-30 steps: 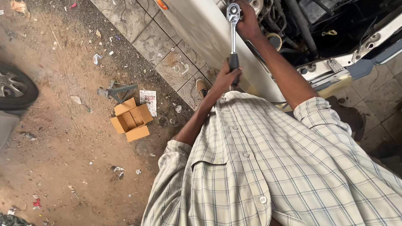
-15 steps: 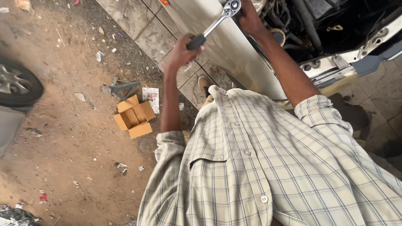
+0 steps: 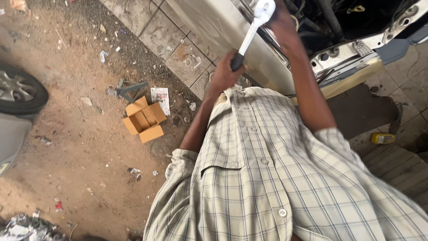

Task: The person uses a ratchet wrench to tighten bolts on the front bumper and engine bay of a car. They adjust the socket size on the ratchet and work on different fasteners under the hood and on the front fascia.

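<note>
Handle of long chrome ratchet wrench with black grip (image 3: 250, 35) swung back toward torso since half-second ago. Left hand (image 3: 224, 73) fingers clamped on grip; right hand (image 3: 280, 24) steadies head over engine bay (image 3: 339, 18), finger state indiscernible. Judged mid-stroke; next stroke needs socket kept seated.

The person wears a cream shirt checked with grey-green lines, short-sleeved, with small pale buttons and a chest pocket.

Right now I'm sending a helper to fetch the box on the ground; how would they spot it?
Start at the pale car body, then look to the dirt beside the paved strip. The small open orange-brown cardboard box, flaps spread, lies by a grey metal stand.
</note>
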